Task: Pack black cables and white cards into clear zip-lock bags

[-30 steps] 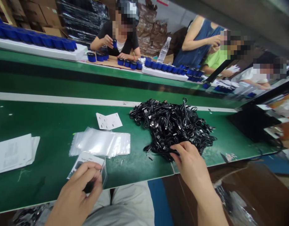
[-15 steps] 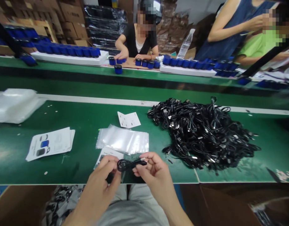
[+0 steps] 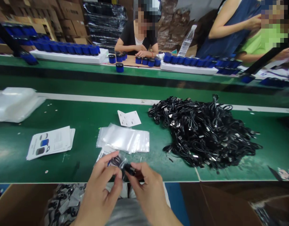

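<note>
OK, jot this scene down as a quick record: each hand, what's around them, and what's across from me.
Left hand: holding a small clear bag
Right hand: pinching a black cable, seemingly partly inside that bag
Right side: cable pile
Middle: flat clear bags, folded leaflet beyond them
Left side: printed sheets, plastic bundle
Across: blue containers, plastic bottle, co-worker in black top
</note>
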A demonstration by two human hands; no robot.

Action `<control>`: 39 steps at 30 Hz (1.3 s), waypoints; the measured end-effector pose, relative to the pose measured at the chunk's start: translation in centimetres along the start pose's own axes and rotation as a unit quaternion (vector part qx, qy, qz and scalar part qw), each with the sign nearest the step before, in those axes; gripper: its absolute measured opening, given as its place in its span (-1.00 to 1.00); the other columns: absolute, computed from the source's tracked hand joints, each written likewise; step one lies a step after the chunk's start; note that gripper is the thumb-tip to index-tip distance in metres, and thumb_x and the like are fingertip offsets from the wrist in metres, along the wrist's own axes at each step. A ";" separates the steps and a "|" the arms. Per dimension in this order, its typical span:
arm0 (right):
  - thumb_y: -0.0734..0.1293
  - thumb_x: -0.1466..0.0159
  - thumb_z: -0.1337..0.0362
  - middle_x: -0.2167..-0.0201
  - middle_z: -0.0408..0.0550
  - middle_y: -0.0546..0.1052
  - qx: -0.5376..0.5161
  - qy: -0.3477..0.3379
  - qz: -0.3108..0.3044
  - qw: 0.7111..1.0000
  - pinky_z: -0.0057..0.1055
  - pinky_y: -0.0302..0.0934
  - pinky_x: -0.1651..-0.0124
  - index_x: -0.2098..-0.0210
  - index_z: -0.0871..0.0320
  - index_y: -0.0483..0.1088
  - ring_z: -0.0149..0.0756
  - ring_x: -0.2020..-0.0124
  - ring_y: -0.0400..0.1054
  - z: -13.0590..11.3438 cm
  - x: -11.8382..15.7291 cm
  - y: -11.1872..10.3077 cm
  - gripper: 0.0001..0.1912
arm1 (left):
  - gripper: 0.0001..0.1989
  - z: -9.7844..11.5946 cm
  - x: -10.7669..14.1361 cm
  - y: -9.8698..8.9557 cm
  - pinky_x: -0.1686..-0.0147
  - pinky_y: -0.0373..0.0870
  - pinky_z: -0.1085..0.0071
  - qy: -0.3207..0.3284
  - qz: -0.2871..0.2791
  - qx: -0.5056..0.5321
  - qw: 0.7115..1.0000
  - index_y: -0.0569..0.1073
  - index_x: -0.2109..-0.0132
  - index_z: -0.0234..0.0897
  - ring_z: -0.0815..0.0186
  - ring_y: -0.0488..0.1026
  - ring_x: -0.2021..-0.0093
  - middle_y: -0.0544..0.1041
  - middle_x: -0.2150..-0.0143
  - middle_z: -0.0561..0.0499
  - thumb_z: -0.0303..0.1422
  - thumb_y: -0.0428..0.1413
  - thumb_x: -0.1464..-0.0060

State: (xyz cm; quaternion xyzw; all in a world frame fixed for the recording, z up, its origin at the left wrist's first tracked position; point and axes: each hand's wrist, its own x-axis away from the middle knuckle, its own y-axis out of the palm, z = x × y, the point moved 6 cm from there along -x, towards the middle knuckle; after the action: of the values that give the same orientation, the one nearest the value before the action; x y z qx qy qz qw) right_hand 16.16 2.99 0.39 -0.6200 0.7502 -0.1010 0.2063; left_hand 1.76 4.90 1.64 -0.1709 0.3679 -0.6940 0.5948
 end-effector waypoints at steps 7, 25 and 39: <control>0.17 -0.27 0.39 0.31 0.04 0.52 0.011 -0.038 -0.195 0.980 -0.38 0.33 0.30 0.03 0.21 0.41 -0.23 0.34 0.44 -2.8 0.1 -0.5 -0.68 | -0.86 0.4 0.5 -0.2 -0.04 0.33 0.33 0.003 0.016 0.029 0.999 0.38 0.34 -0.19 0.20 0.31 -0.13 0.24 -0.14 -0.08 -0.43 -0.04 -0.15; 0.25 -0.24 0.36 0.50 -0.17 0.47 -0.133 0.107 -0.196 0.966 -0.51 0.19 0.38 0.36 0.17 0.44 -0.41 0.45 0.33 -0.6 -1.7 0.1 -0.88 | -0.74 -1.5 -0.9 0.8 0.38 0.48 0.38 -0.161 -0.206 0.123 0.957 0.45 0.15 -0.17 0.25 0.53 0.42 0.56 0.44 0.11 -0.30 0.19 0.06; 0.31 -0.19 0.31 0.56 -0.18 0.37 -0.140 0.114 -0.141 0.973 -0.50 0.13 0.44 0.51 0.19 0.39 -0.42 0.51 0.23 0.4 -1.7 -1.3 -0.85 | -0.78 -1.6 -1.5 -0.4 0.52 0.30 0.56 -0.142 -0.107 0.181 0.967 0.50 0.39 -0.21 0.39 0.35 0.50 0.42 0.47 0.10 -0.22 0.06 -0.10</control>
State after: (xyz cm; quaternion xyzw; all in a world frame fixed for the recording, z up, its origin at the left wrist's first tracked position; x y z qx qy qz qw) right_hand 17.72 4.41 0.86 -0.7267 0.6805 -0.0928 0.0142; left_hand 0.77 6.82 1.19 -0.1957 0.1279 -0.7772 0.5842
